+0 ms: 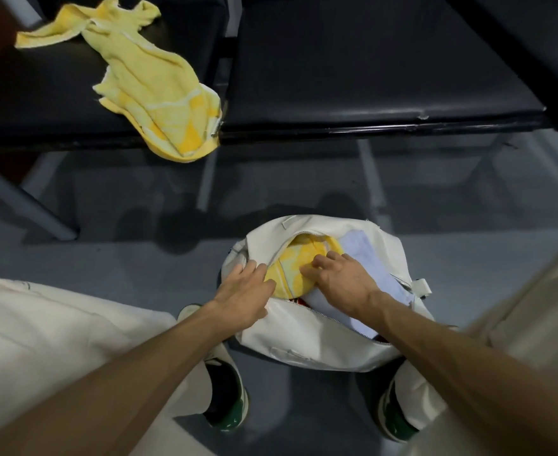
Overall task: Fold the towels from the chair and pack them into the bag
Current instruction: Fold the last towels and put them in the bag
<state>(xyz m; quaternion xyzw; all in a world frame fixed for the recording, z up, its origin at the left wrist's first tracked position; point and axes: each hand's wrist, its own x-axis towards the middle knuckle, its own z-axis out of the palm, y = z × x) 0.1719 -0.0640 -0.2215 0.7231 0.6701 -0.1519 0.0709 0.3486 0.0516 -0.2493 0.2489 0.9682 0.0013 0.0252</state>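
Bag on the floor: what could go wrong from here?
1. The folded yellow towel under the right hand sits high in the open zip of the bag; pressing may undo the fold or snag it on the teeth.
2. The pale blue towel lies across the zip at the right end and may block closing.
3. The unfolded yellow towel overhangs the front edge of the chair and could slide off.

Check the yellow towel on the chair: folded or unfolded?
Unfolded. The yellow towel lies crumpled and strung out across the black chair seat, one end hanging over its front edge.
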